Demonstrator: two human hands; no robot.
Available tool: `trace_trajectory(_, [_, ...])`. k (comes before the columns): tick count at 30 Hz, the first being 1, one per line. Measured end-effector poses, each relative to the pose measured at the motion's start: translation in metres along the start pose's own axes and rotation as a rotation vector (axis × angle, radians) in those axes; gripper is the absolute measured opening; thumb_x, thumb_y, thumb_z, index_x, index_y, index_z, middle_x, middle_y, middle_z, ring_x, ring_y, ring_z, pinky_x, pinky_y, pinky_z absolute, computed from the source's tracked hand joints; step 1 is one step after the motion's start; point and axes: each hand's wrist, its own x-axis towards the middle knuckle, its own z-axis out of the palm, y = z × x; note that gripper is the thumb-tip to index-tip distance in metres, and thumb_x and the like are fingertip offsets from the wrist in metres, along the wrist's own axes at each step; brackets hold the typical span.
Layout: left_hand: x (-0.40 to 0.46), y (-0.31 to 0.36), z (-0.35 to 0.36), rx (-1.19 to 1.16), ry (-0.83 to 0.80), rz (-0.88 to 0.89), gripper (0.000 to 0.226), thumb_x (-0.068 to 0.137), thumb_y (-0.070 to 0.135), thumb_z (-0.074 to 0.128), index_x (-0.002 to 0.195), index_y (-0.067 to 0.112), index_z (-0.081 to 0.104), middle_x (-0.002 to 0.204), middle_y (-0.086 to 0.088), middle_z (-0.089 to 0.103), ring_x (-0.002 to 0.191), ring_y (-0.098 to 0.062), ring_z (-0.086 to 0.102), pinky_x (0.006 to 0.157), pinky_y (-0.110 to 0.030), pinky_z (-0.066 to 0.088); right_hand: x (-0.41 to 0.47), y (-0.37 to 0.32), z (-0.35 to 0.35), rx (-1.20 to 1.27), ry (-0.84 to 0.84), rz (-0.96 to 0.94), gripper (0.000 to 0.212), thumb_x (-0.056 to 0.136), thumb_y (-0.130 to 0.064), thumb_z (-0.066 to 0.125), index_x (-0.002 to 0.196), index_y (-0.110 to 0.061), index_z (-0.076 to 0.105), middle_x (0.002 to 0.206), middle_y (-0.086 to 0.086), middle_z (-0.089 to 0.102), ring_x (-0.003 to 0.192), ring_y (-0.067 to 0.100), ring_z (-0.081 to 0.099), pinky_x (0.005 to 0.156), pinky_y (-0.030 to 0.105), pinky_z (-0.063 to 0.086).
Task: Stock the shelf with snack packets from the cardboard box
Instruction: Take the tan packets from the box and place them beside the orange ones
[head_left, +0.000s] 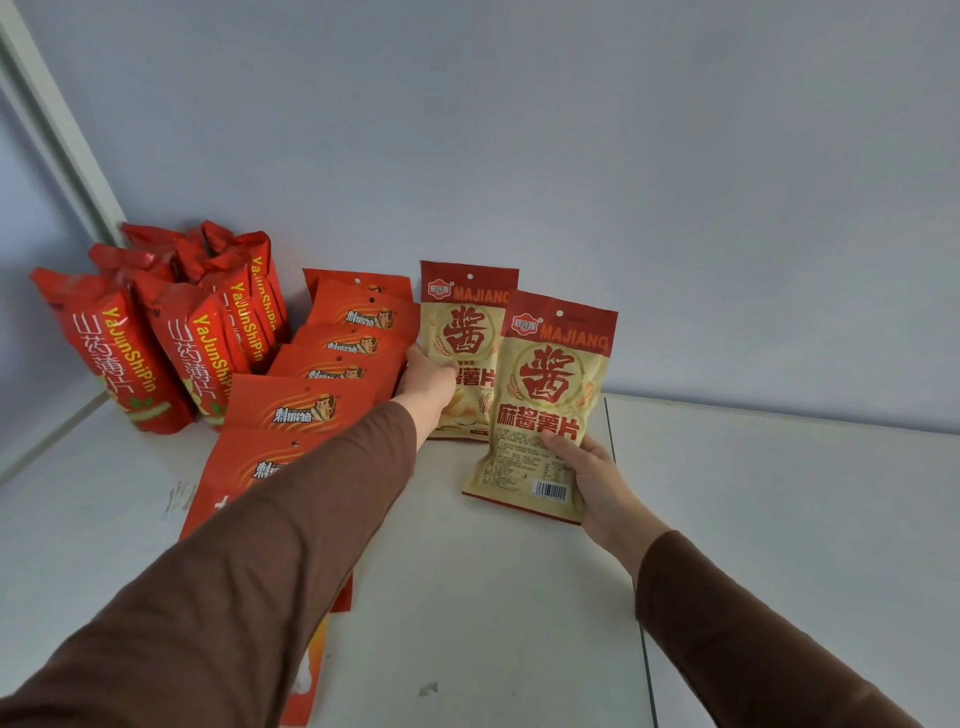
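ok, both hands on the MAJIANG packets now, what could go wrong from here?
1. The rear MAJIANG packet stands upright, steadied by the left hand; letting go may tip it.
2. The front MAJIANG packet, gripped low by the right hand, could knock it.
3. The left sleeve crosses the orange packets and may drag them.

"MAJIANG" and 麻酱薯片 on the front cream packet (545, 405), barcode at its foot | "MAJIANG" on the cream packet behind (462, 332), to its left | "YaJunShiPin" and 山药薄片 on red packets (119, 353), far left of the front cream packet
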Motion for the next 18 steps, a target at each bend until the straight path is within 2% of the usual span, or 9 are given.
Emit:
trace_trajectory(3, [-0.009, 0.004, -0.001, 0.013, -0.015, 0.034, 0.077, 0.098, 0.013, 0.057, 0.158, 0.032, 0.012, 0.144, -0.006, 0.051, 0.122, -0.028, 0.056, 0.091, -0.035, 0.046, -0.002, 0.0, -0.001, 0.007, 0.003, 0.001, 0.036, 0.095, -0.018, 0.067, 0.13, -0.009, 0.061, 0.117, 0.015, 0.074, 0.107, 0.036, 0.072, 0.093, 0.054, 0.057])
trace_trajectory(6, [-0.013, 0.009, -0.006, 0.051, -0.044, 0.034, 0.081, 0.101, 0.012, 0.054, 0.16, 0.031, 0.002, 0.151, -0.006, 0.044, 0.124, -0.026, 0.053, 0.09, -0.034, 0.042, -0.004, 0.0, 0.0, 0.0, 0.002, -0.006, 0.034, 0.095, -0.017, 0.068, 0.128, -0.01, 0.062, 0.116, 0.014, 0.075, 0.106, 0.035, 0.073, 0.09, 0.052, 0.059])
trace_trajectory(9, [-0.022, 0.016, -0.013, 0.032, -0.128, 0.029, 0.08, 0.1, 0.007, 0.053, 0.16, 0.029, 0.005, 0.146, 0.002, 0.045, 0.125, -0.02, 0.048, 0.102, -0.037, 0.042, -0.005, -0.001, 0.004, -0.021, -0.001, -0.032, 0.031, 0.095, -0.015, 0.067, 0.125, -0.011, 0.062, 0.114, 0.012, 0.076, 0.104, 0.034, 0.074, 0.088, 0.05, 0.06])
trace_trajectory(11, [-0.025, 0.023, -0.026, 0.06, -0.177, 0.036, 0.07, 0.099, 0.006, 0.054, 0.157, 0.024, 0.018, 0.142, 0.005, 0.048, 0.123, -0.018, 0.047, 0.099, -0.037, 0.041, -0.003, -0.001, 0.008, -0.051, -0.004, -0.054, 0.029, 0.095, -0.013, 0.067, 0.124, -0.011, 0.062, 0.112, 0.012, 0.076, 0.102, 0.033, 0.074, 0.086, 0.05, 0.061])
trace_trajectory(13, [-0.03, 0.03, -0.044, 0.22, -0.222, 0.134, 0.051, 0.101, 0.012, 0.053, 0.149, 0.016, 0.035, 0.142, 0.004, 0.05, 0.126, -0.017, 0.048, 0.102, -0.036, 0.04, 0.002, -0.001, 0.016, -0.076, -0.019, -0.07, 0.029, 0.095, -0.01, 0.067, 0.123, -0.011, 0.062, 0.111, 0.012, 0.077, 0.101, 0.032, 0.075, 0.085, 0.05, 0.061])
trace_trajectory(15, [-0.036, 0.038, -0.066, 0.472, -0.242, 0.3, 0.048, 0.101, 0.023, 0.051, 0.148, 0.017, 0.042, 0.149, 0.0, 0.048, 0.137, -0.022, 0.046, 0.112, -0.04, 0.038, 0.01, 0.002, 0.028, -0.093, -0.042, -0.073, 0.03, 0.094, -0.008, 0.068, 0.123, -0.01, 0.061, 0.112, 0.013, 0.076, 0.101, 0.033, 0.074, 0.088, 0.053, 0.06])
trace_trajectory(18, [-0.047, 0.039, -0.091, 0.816, -0.158, 0.548, 0.045, 0.103, 0.021, 0.049, 0.147, 0.013, 0.045, 0.152, -0.005, 0.046, 0.141, -0.025, 0.042, 0.112, -0.037, 0.036, 0.024, 0.008, 0.052, -0.132, -0.042, -0.047, 0.036, 0.091, -0.009, 0.072, 0.125, -0.007, 0.059, 0.113, 0.014, 0.075, 0.1, 0.032, 0.075, 0.089, 0.055, 0.059])
